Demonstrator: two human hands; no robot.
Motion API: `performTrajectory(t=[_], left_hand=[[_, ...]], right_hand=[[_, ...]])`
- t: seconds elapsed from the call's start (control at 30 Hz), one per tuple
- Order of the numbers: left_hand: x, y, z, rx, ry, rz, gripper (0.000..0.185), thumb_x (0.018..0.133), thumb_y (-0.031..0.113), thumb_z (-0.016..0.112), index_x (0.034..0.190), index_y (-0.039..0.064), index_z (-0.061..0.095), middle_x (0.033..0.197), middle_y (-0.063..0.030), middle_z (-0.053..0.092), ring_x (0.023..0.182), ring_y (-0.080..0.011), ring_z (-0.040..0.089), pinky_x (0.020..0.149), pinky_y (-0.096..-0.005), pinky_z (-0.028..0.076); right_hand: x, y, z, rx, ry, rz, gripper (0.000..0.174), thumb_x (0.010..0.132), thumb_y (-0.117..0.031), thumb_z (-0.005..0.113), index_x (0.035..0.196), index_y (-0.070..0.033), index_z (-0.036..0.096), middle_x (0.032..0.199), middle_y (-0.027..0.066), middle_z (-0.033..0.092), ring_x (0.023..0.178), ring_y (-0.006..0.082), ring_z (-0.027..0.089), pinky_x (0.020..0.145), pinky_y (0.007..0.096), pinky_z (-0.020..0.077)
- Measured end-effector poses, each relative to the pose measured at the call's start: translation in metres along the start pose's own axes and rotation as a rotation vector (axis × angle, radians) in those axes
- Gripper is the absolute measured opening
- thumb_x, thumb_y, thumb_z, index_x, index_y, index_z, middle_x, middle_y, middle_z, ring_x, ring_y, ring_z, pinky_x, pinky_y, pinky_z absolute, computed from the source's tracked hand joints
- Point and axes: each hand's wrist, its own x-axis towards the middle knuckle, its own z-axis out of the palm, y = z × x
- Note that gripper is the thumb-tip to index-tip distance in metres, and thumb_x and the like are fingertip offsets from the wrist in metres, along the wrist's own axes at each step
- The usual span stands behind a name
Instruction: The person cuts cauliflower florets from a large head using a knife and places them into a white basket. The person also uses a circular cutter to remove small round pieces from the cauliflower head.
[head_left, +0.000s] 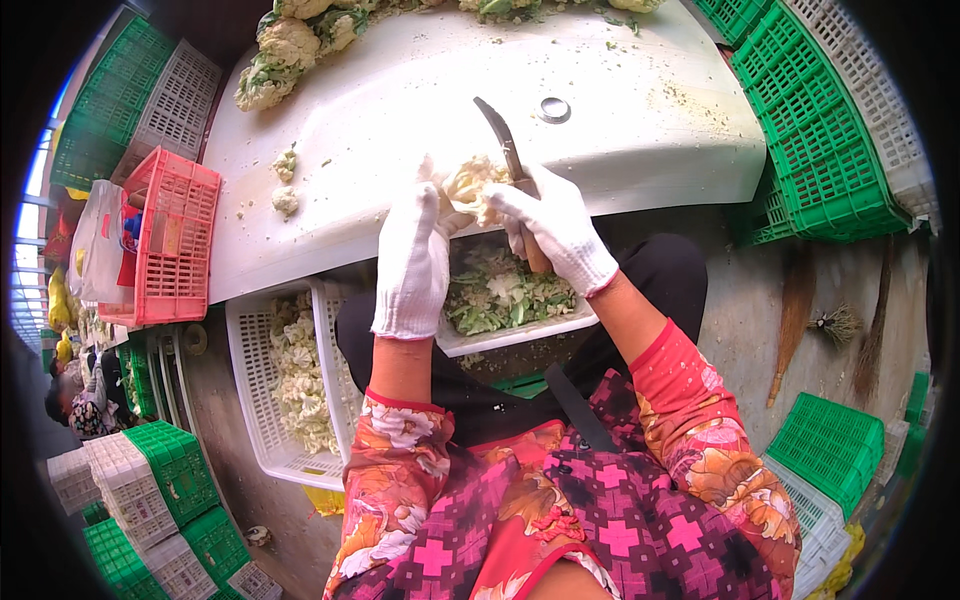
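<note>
White knitted gloves cover both of my hands. My left hand (412, 255) grips a cauliflower piece (474, 184) over the table's near edge. In my right hand (556, 225) is a knife with a curved dark blade (498, 127) and a wooden handle (535, 253); the blade points away from me. The right thumb and fingers lie against the cauliflower. Below my hands, a white basin (517, 334) holds green leaves and trimmings. To its left a white plastic crate (255, 405) contains many cut florets (304, 382).
Whole cauliflowers (281, 56) lie along the far side of the white table (420, 82). Two small florets (285, 184) and a metal ring-shaped object (553, 110) rest on it. A red crate (176, 240) stands left, green crates (817, 127) right. Brooms (795, 322) lie at right; a person (86, 405) is far left.
</note>
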Motion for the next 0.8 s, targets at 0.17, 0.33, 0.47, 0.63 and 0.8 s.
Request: performTrajectory(t=[0.17, 0.33, 0.47, 0.63, 0.8], left_hand=[[0.044, 0.009, -0.004, 0.126, 0.034, 0.072, 0.084, 0.098, 0.047, 0.066, 0.158, 0.002, 0.029, 0.147, -0.0166, 0.048, 0.129, -0.0242, 0.051, 0.108, -0.0416, 0.044], [0.077, -0.017, -0.026, 0.084, -0.004, -0.102, 0.075, 0.095, 0.032, 0.074, 0.153, 0.002, 0.038, 0.138, -0.0183, 0.056, 0.121, -0.0308, 0.061, 0.104, -0.042, 0.051], [0.099, -0.043, -0.073, -0.424, 0.155, -0.327, 0.056, 0.104, 0.046, 0.052, 0.143, 0.006, 0.046, 0.136, -0.0186, 0.058, 0.115, -0.0402, 0.065, 0.083, -0.0512, 0.061], [0.095, -0.039, -0.07, -0.341, 0.431, -0.327, 0.053, 0.107, 0.053, 0.038, 0.138, 0.011, 0.05, 0.128, -0.0137, 0.062, 0.109, -0.0322, 0.066, 0.076, -0.0551, 0.06], [0.099, -0.022, -0.072, -0.212, 0.469, -0.368, 0.054, 0.106, 0.057, 0.043, 0.136, 0.014, 0.054, 0.115, -0.0054, 0.066, 0.091, -0.0206, 0.065, 0.087, -0.0519, 0.054]], right_hand=[[0.038, 0.009, -0.02, 0.843, -0.062, 0.105, 0.027, 0.101, -0.036, 0.066, 0.096, -0.01, 0.061, 0.066, -0.0003, 0.055, 0.054, 0.0141, 0.055, 0.051, 0.0306, 0.046], [0.061, -0.009, 0.003, 0.495, -0.025, 0.213, 0.025, 0.095, -0.032, 0.074, 0.102, -0.009, 0.066, 0.068, -0.0008, 0.058, 0.051, 0.0105, 0.056, 0.046, 0.0267, 0.0462], [0.068, -0.016, 0.0, 0.035, 0.077, 0.121, 0.026, 0.098, -0.033, 0.068, 0.105, -0.008, 0.066, 0.07, 0.0042, 0.064, 0.056, 0.0178, 0.062, 0.053, 0.0314, 0.0511], [0.046, 0.022, -0.007, -1.058, 0.045, -0.543, 0.04, 0.093, -0.033, 0.07, 0.125, -0.009, 0.065, 0.077, 0.0096, 0.065, 0.067, 0.0293, 0.067, 0.061, 0.0377, 0.0531], [0.045, 0.031, -0.014, -1.349, -0.043, -0.698, 0.047, 0.096, -0.044, 0.064, 0.127, -0.01, 0.06, 0.07, 0.0056, 0.062, 0.056, 0.0222, 0.064, 0.051, 0.0361, 0.0507]])
